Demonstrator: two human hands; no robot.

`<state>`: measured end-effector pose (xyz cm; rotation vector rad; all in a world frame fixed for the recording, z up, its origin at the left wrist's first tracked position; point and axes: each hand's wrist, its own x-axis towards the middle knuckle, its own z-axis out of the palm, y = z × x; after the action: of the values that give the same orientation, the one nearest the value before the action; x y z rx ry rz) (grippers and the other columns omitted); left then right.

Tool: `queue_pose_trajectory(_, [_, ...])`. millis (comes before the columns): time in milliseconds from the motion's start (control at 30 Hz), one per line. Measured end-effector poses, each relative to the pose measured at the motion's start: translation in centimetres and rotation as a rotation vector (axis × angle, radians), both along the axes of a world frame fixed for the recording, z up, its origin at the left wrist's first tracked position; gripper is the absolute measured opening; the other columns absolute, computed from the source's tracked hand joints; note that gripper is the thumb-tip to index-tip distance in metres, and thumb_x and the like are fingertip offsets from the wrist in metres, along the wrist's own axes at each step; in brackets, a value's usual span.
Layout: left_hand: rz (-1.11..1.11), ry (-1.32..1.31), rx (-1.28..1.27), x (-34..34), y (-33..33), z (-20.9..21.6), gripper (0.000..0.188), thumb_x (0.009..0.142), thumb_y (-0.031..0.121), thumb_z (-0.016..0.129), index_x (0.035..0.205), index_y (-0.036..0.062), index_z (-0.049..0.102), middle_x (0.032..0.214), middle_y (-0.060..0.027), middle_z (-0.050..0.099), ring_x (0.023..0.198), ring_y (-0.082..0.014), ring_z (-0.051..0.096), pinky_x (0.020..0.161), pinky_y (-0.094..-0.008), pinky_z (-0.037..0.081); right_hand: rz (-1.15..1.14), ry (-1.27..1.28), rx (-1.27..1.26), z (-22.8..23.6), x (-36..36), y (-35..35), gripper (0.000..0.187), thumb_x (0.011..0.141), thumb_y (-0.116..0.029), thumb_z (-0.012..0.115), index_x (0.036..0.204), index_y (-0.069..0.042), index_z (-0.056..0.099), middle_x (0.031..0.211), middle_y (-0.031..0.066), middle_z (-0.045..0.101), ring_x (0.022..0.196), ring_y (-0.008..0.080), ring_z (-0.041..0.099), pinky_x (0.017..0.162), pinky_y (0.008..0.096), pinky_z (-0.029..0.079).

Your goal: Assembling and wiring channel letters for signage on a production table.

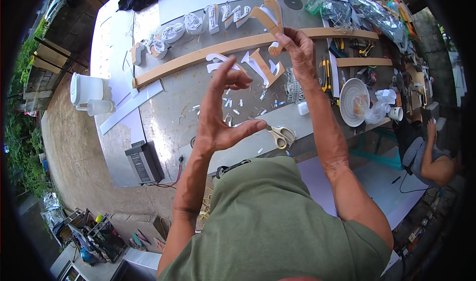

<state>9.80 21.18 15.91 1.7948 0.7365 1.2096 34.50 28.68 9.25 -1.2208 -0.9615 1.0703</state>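
Our right hand [299, 54] pinched a letter [268, 21], upper centre; left hand [215, 124] fingers stood apart. We judged light pressure best.

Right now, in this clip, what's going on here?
A person's right hand holds up a curved tan-and-white cutout over a grey worktable. The left hand is open and appears empty, near beige-handled metal scissors. Beyond a long, narrow tan strip, a row of white cutout shapes stretches across the table.
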Motion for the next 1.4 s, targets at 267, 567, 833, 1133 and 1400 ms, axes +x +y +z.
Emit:
queue_pose_trajectory(267, [0.572, 0.26, 0.632, -1.2, 5.7, 13.3, 0.103, 0.08, 0.017, 0.087, 0.159, 0.0015, 0.023, 0.064, 0.0006, 0.067, 0.047, -0.002, 0.052, 0.046, -0.017, 0.037, 0.001, 0.072, -0.022, -0.1, 0.0, -3.6, 0.049, 0.087, -0.026, 0.079, 0.119, 0.007, 0.063, 0.107, 0.0101, 0.069, 0.094, 0.0127, 0.065, 0.087, 0.0274, 0.051])
queue_pose_trajectory(567, [0.196, 0.489, 0.877, 1.9, 5.0, 11.7, 0.083, 0.08, 0.025, 0.085, 0.151, 0.0053, 0.047, 0.063, 0.0025, 0.066, 0.044, -0.011, 0.052, 0.046, -0.0293, 0.038, 0.051, 0.083, -0.013, -1.5, 0.2, -5.0, 0.048, 0.087, -0.024, 0.077, 0.12, 0.007, 0.062, 0.108, 0.0094, 0.068, 0.096, 0.0123, 0.064, 0.09, 0.0282, 0.05])
queue_pose_trajectory(833, [0.452, 0.638, 0.06, -3.8, 3.7, 9.0, 0.071, 0.082, 0.028, 0.085, 0.143, 0.0066, 0.055, 0.07, -0.0042, 0.072, 0.051, -0.0064, 0.059, 0.051, -0.0235, 0.044, 0.015, 0.06, -0.011, -0.1, 0.1, -2.3, 0.04, 0.087, -0.024, 0.078, 0.114, 0.003, 0.067, 0.106, 0.0069, 0.069, 0.092, 0.0117, 0.063, 0.085, 0.0271, 0.05])
queue_pose_trajectory(1133, [0.072, 0.558, -0.789, -6.4, -6.9, -9.2, 0.054, 0.089, 0.025, 0.078, 0.134, -0.0003, 0.062, 0.072, -0.0067, 0.073, 0.065, -0.0089, 0.065, 0.065, -0.0273, 0.051, 0.022, 0.221, -0.154, -5.9, 5.9, 8.0, 0.037, 0.082, -0.031, 0.082, 0.104, -0.003, 0.071, 0.089, 0.0026, 0.07, 0.08, 0.0139, 0.067, 0.076, 0.0309, 0.053])
queue_pose_trajectory(1400, [0.037, 0.513, -1.037, -7.1, -12.4, -11.9, 0.051, 0.091, 0.025, 0.076, 0.133, -0.001, 0.062, 0.075, -0.0081, 0.074, 0.069, -0.0096, 0.068, 0.066, -0.0265, 0.051, 0.019, 0.294, -0.486, -12.9, 7.7, 15.3, 0.034, 0.079, -0.032, 0.084, 0.1, -0.008, 0.071, 0.086, 0.0047, 0.073, 0.079, 0.0179, 0.069, 0.073, 0.0347, 0.053])
